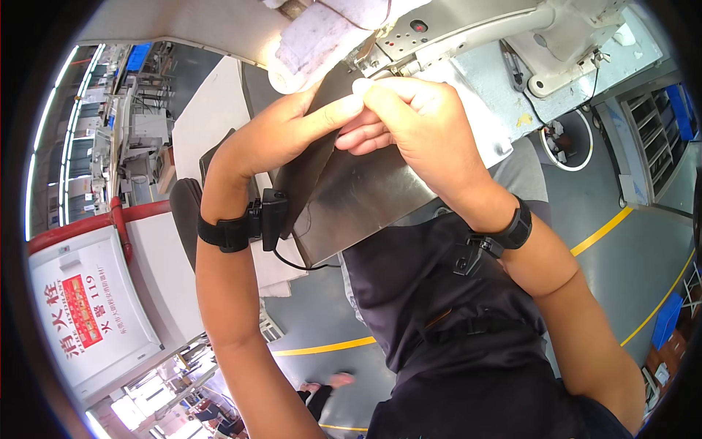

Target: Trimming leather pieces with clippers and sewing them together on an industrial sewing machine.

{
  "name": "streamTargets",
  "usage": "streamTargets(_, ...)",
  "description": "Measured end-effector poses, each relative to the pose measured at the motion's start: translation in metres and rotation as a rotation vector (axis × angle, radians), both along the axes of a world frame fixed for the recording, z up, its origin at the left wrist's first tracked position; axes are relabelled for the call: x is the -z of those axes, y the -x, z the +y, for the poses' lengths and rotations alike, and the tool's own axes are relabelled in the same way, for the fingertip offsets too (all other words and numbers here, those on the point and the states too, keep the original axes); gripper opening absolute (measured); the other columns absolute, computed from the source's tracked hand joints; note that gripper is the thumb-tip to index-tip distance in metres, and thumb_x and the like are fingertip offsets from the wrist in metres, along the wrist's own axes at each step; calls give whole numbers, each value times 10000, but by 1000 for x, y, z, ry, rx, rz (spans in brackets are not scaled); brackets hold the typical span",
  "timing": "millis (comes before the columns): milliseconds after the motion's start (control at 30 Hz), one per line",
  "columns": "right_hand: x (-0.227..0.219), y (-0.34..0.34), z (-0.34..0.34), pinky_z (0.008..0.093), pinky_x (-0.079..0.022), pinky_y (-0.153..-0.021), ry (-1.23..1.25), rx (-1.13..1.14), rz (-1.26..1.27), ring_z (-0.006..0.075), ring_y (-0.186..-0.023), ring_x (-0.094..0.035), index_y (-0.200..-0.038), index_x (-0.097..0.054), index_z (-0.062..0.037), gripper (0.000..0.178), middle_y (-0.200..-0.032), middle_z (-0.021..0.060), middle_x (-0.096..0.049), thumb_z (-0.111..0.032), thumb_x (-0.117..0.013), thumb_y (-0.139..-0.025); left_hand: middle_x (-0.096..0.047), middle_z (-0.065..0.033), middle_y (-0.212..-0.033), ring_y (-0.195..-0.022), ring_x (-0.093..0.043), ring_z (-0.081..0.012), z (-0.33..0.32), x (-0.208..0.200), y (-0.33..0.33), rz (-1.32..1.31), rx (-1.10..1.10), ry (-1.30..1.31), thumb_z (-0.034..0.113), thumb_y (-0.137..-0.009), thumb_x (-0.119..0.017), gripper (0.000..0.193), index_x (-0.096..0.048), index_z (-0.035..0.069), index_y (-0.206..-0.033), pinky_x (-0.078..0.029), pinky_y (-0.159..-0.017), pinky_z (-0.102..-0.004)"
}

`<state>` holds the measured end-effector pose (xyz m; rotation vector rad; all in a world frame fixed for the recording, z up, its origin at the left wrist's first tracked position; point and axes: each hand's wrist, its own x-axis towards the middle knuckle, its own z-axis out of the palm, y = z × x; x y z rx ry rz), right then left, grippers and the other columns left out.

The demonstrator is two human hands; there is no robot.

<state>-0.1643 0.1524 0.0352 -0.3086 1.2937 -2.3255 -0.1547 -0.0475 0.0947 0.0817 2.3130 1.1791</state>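
Both hands meet just below the needle area of a sewing machine [431,55], over a shiny metal plate [365,197]. A dark, flat, leather-like piece [303,175] hangs slanting along the plate's left side. My left hand [296,128] is closed on its upper part, thumb stretched across toward the right hand; the other fingers are mostly hidden. My right hand [424,124] is closed, its thumb and index finger pinched together at the left thumb's tip and its other fingers curled. What lies in that pinch is too small to make out. A loose thread hangs over the plate.
Black tweezers or snips [514,66] lie on the light blue machine table [475,73]. A white bin [569,139] with scraps stands to the right. Pale boards [212,110] are on the left, near a dark chair back [186,212]. Another person's feet [340,380] show below.
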Motion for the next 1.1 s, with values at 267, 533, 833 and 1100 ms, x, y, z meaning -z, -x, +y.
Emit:
streamTargets(267, -8, 4, 2, 298, -613, -662, -50, -24, -8, 220, -753, -756, -939, -698, 89, 331, -856, 166, -734, -192, -537, -1006, -559, -53, -1380, -1277, -481, -146, 4, 1, -4, -42, -71, -76, 429, -1070, -491, 579, -456, 45, -1501, -353, -1106, -303)
streamTargets(533, -5, 1, 4, 298, -614, -677, -32, -23, -20, 219, -766, -755, -978, -699, 88, 321, -869, 165, -731, -182, -525, -998, -585, -57, -1328, -1219, -522, -133, 8, 8, -6, 44, -62, -123, 387, -1072, -522, 556, -462, 3, -1470, -408, -1065, -282)
streamTargets(833, -2, -4, 5, 297, -611, -697, -2, -50, -10, 204, -790, -748, -1032, -698, 80, 310, -901, 136, -734, -170, -517, -1005, -595, -40, -1302, -1188, -528, -111, 6, 14, -10, -34, -61, -221, 381, -1065, -526, 528, -488, 20, -1449, -424, -1034, -270)
streamTargets(1100, 47, 1, 48, 224, -533, -645, -262, 42, 203, 105, -739, -685, -1133, -704, 25, 296, -912, 88, -736, -208, -548, -1039, -636, -66, -1233, -1083, -575, -161, -1, 11, -43, 128, 10, -20, 197, -888, -773, 737, -413, -11, -1497, -475, -939, -291)
